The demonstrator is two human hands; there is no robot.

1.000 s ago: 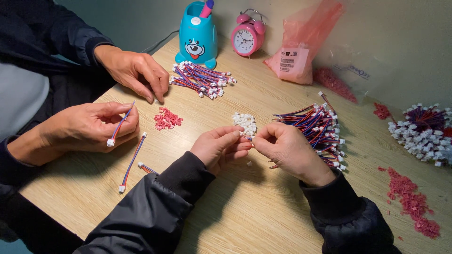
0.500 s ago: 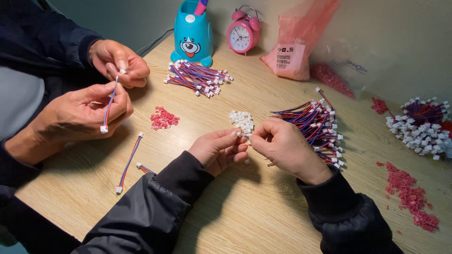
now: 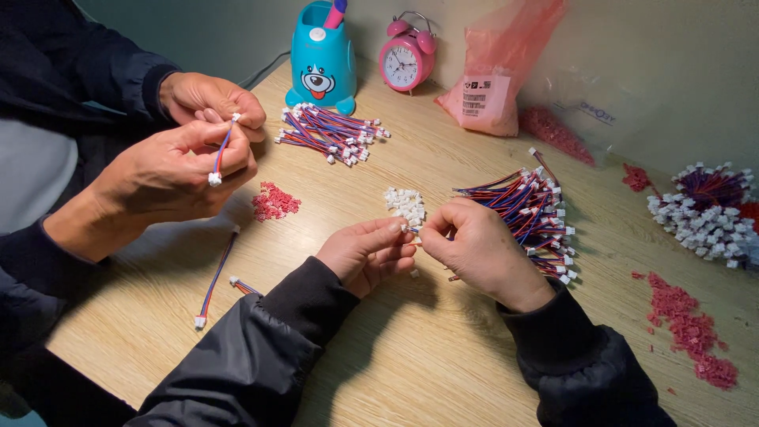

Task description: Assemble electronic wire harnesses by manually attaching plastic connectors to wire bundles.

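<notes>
Wooden table (image 3: pixel 443 348), wire bundles and a co-worker's hands at far left.
Left hand (image 3: pixel 368 253) and right hand (image 3: pixel 474 249) pinch one small wire (image 3: pixel 414 230) between fingertips, meeting mid-table; its axis unclear; connector pile (image 3: pixel 405 203) just beyond; bundle (image 3: pixel 530 209) nearer the right hand.

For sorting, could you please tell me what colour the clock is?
Pink, with a white face; the clock shows in the head view.

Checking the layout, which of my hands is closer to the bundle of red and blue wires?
Right. The right hand touches the wire bundle; the left hand sits farther away, beyond the right.
</notes>
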